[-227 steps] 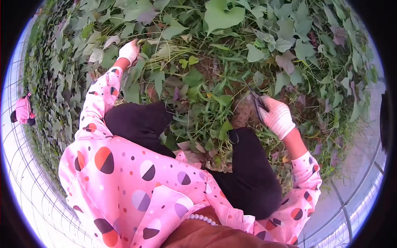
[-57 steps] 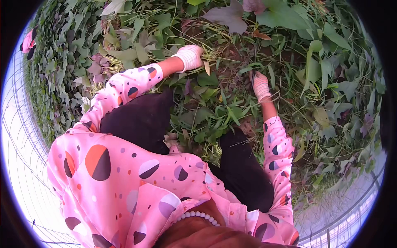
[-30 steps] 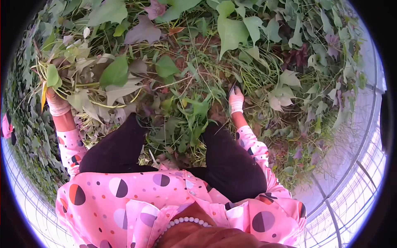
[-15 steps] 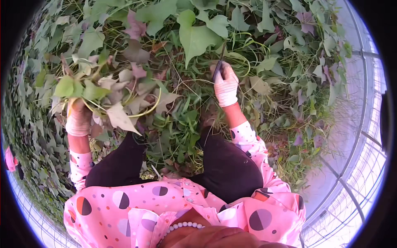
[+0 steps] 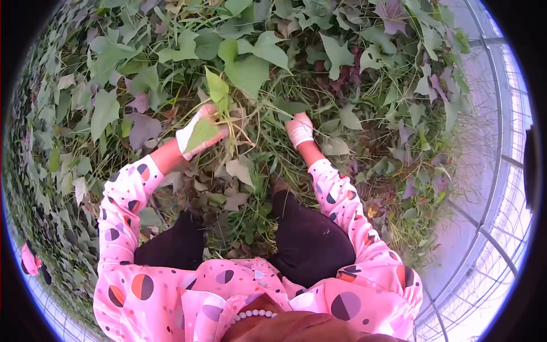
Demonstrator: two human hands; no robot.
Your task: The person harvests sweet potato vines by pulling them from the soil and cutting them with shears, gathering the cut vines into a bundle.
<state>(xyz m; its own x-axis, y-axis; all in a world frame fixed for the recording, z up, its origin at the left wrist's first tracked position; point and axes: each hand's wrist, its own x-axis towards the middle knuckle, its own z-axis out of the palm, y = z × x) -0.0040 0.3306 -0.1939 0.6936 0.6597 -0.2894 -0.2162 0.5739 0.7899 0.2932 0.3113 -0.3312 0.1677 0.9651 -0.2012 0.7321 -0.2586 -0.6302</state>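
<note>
My left hand [image 5: 196, 132], in a pale wrap, is closed round some vine stems [image 5: 232, 122]. A bright green leaf [image 5: 217, 88] stands up from these stems, and another leaf [image 5: 202, 134] lies over the hand. To the right, my right hand [image 5: 299, 129], also wrapped at the palm and wrist, is a closed fist low among the vines. What it grips is hidden by the fingers and foliage. Between the two hands are thin stems and grass.
Broad leafy vines [image 5: 105, 111] surround both hands. My knees [image 5: 310, 245] are bent below them. Metal bars [image 5: 491, 228] and pale sheeting run along the right side. A person in pink [image 5: 29, 259] is far off at the left edge.
My left hand has moved right and forward, and the large leafy bunch it held is no longer raised at the left. My right hand has lowered slightly; its dark tool no longer shows.
</note>
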